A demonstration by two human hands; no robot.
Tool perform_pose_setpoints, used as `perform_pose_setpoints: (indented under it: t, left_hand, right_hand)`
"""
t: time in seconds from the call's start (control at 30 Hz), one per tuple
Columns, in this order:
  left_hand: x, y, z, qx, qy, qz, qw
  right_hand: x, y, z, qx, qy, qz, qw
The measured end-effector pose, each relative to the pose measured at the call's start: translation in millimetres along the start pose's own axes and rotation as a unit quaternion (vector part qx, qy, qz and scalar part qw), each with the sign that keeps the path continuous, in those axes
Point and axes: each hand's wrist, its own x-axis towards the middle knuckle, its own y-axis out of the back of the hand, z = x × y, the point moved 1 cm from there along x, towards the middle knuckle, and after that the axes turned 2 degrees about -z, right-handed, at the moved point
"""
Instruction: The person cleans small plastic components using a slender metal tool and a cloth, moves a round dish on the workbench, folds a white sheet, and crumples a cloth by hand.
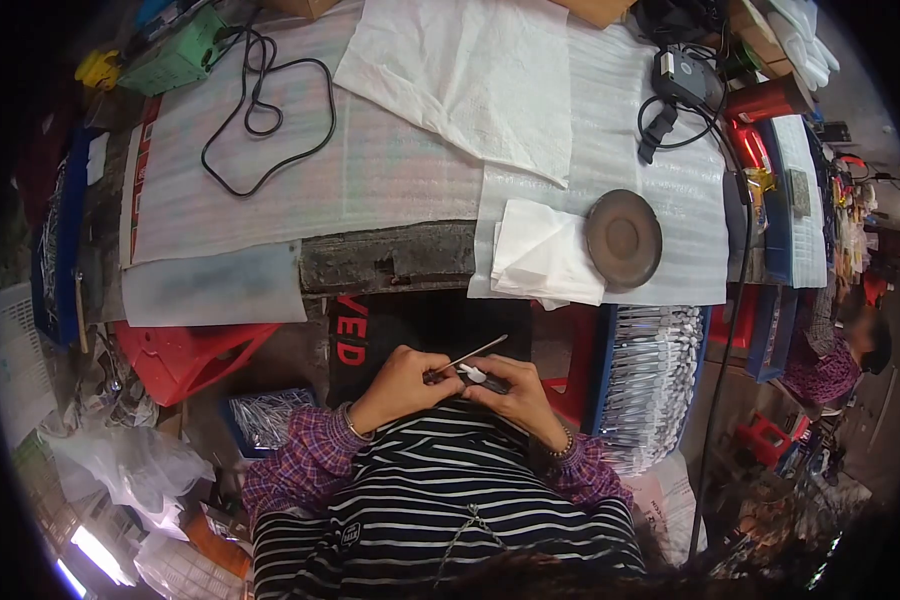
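Both hands are close together above my lap, in front of the bench edge. My left hand (406,383) is closed round a thin metal rod (479,350), whose flattened tip points up and to the right. In my right hand (519,394), fingers pinch a small dark and white piece (477,376); its exact shape is too small to tell. The fingertips of the two hands nearly meet at this piece.
Foam sheet covers the bench (390,170), with a black cable (331,100), white cloth (470,80), folded tissues (540,250) and round brown dish (623,239). Blue trays of metal parts (655,370) (270,418) flank my lap. Another person (820,375) sits far right.
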Motion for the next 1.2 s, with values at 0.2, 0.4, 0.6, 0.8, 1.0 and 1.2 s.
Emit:
perform_pose_setpoints:
  t: [0.2,0.4,0.6,0.8,1.0,1.2]
  left_hand:
    - [1.3,0.3,-3.6,-0.02,-0.028,0.013,0.999]
    - [2.1,3.9,-0.3,0.001,0.012,0.029,1.0]
    - [1.4,0.5,-7.6,-0.067,0.042,0.006,0.997]
    - [3.1,-1.7,-7.7,-0.049,0.0,0.02,0.999]
    - [2.9,-2.4,-12.6,-0.037,-0.014,0.016,0.999]
    - [2.6,0.8,-0.9,-0.02,0.011,0.029,0.999]
  right_hand:
    - [1.9,-2.2,-1.4,0.001,0.01,-0.004,1.0]
    - [2.7,-1.9,-4.9,0.001,0.008,-0.014,1.0]
    - [1.5,-0.2,2.5,0.003,-0.066,0.029,0.997]
    - [1.1,-2.5,5.0,0.014,-0.064,0.009,0.998]
    - [0.8,-2.5,5.9,0.023,-0.067,0.006,0.997]
    - [-0.2,-0.6,3.6,0.022,-0.007,-0.028,0.999]
